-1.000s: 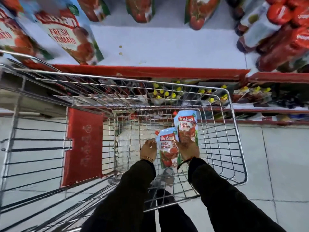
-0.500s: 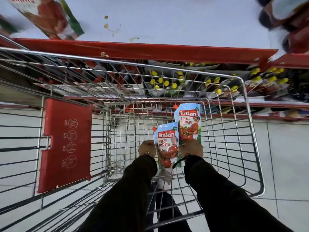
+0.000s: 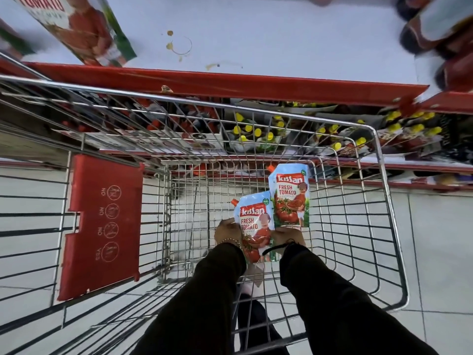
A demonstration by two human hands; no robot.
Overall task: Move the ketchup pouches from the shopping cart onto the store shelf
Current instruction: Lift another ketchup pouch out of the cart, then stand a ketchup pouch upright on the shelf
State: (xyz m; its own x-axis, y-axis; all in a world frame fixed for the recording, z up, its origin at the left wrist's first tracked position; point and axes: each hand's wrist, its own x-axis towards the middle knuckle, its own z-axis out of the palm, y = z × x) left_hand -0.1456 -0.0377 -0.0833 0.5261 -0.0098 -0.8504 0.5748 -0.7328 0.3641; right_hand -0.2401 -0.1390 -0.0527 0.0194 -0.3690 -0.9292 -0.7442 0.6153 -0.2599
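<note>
Hands reach deep into the silver wire shopping cart (image 3: 378, 175). Left hand (image 3: 227, 233) has its fingers clamped on the nearer red-and-blue tomato ketchup pouch (image 3: 254, 226); right hand (image 3: 288, 238) grips the base of the farther matching pouch (image 3: 290, 198). Both pouches sit low between the cart walls. Beyond the rim, the white, red-edged store shelf (image 3: 256, 37) lies open mid-span.

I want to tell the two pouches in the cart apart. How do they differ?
The left pouch sits nearer the person and is tilted; the right pouch sits farther away and straighter. The left hand grips the left pouch's side; the right hand holds the right pouch's bottom edge. Both show the same Kissan Fresh Tomato print and red corner spout.
</note>
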